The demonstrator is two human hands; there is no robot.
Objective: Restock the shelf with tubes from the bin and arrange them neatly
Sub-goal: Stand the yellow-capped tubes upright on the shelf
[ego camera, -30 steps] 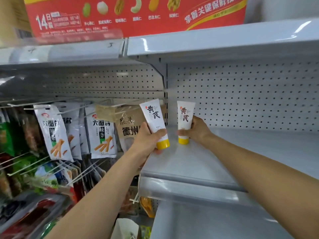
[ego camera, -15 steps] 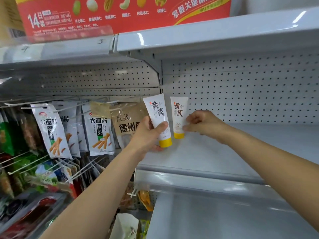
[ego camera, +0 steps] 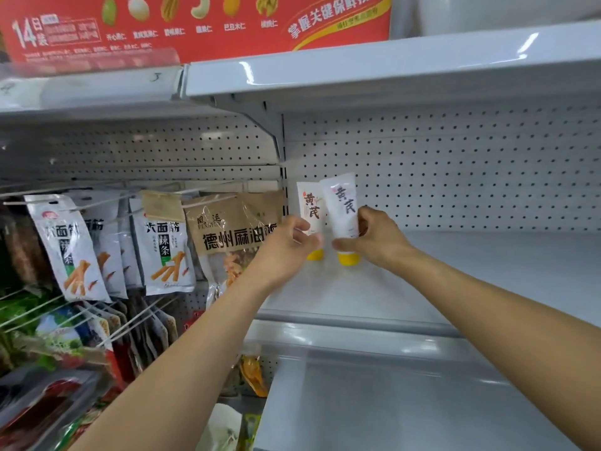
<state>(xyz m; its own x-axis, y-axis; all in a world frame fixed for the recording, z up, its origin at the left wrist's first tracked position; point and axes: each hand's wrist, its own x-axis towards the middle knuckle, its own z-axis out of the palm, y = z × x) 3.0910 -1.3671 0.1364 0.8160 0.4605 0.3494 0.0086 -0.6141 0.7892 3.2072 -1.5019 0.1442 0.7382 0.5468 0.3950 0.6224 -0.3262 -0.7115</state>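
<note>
Found white plastic tube with yellow cap (ego camera: 309, 208) cap-down at back left of white metal shelf (ego camera: 471, 271), pinched low by left hand (ego camera: 286, 244), seemingly for steadying. Found second white yellow-capped tube (ego camera: 343, 206) just beside, tilted, gripped in right hand (ego camera: 377, 239), likely for alignment.

— What can you read here?
— "黄芪" on the left tube (ego camera: 310, 206) and the right tube (ego camera: 343, 206). The red box (ego camera: 195, 27) says "14日装", the brown pouch (ego camera: 234, 236) "德州麻油", the white packet (ego camera: 162, 242) "大面筋 辣条"
— Anything handwritten?
— A "5" on the shelf edge (ego camera: 156, 77)
</note>
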